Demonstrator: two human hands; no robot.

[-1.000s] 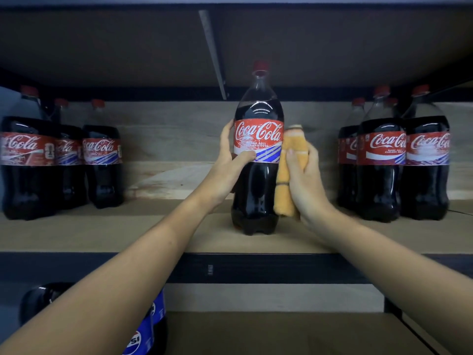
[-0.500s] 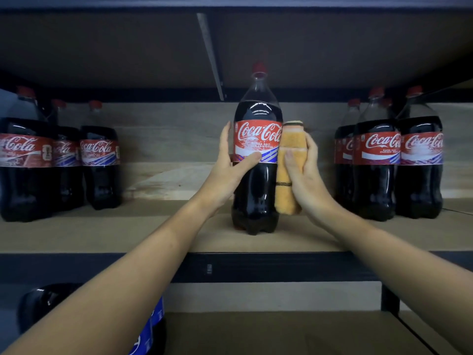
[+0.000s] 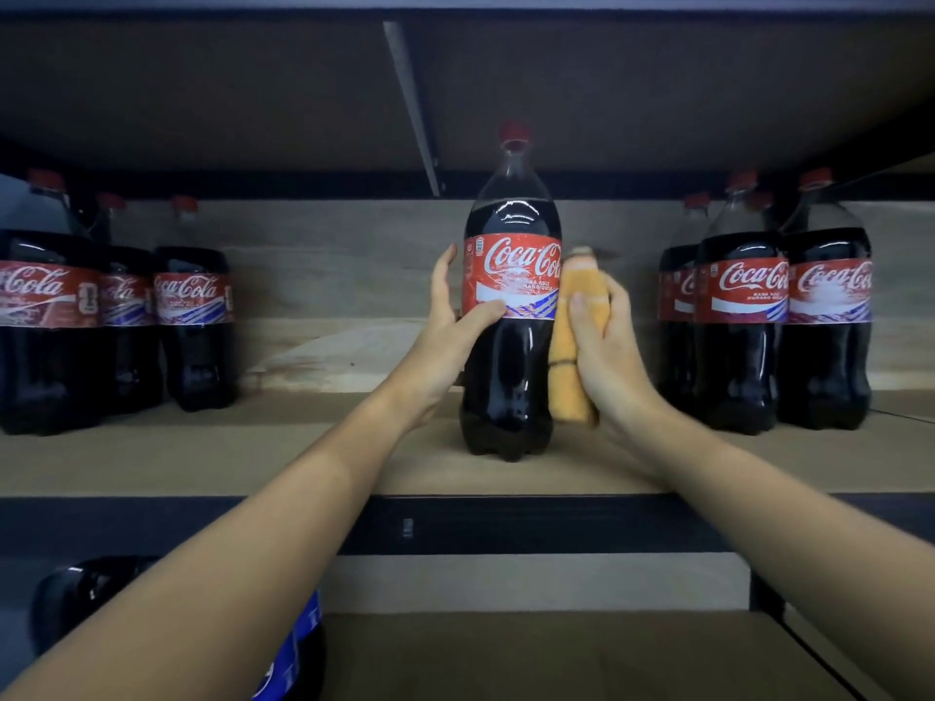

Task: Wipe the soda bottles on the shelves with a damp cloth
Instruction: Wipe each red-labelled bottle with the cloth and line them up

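Standing upright near the front edge of the wooden shelf (image 3: 152, 462), a large Coca-Cola bottle (image 3: 511, 356) with a red cap is being held between two bare hands. The left hand (image 3: 445, 341) is bracing the bottle's left side: its thumb is lying across the lower part of the red label, and its fingers are reaching up and around the far side, loosely curved against the plastic. The right hand (image 3: 607, 346) is gripping a folded orange cloth (image 3: 574, 346), with the thumb pressing on the cloth's front and the fingers wrapping behind it. The cloth is lying vertically against the bottle's right side, running from label height down toward the bottle's base, and it is touching the bottle along that side.

Sitting well apart on the left of the same shelf is a group of Coca-Cola bottles (image 3: 192, 326), set further back. Another group of Coca-Cola bottles (image 3: 744, 336) is standing on the right, near the right hand but not touching it. All are showing dark cola and red labels.

Running overhead is the dark underside of the upper shelf (image 3: 708, 93), crossed by a pale metal brace (image 3: 412, 108). Showing below the left forearm, on the lower shelf, is a dark bottle with a blue label (image 3: 298, 650), partly hidden by the arm.
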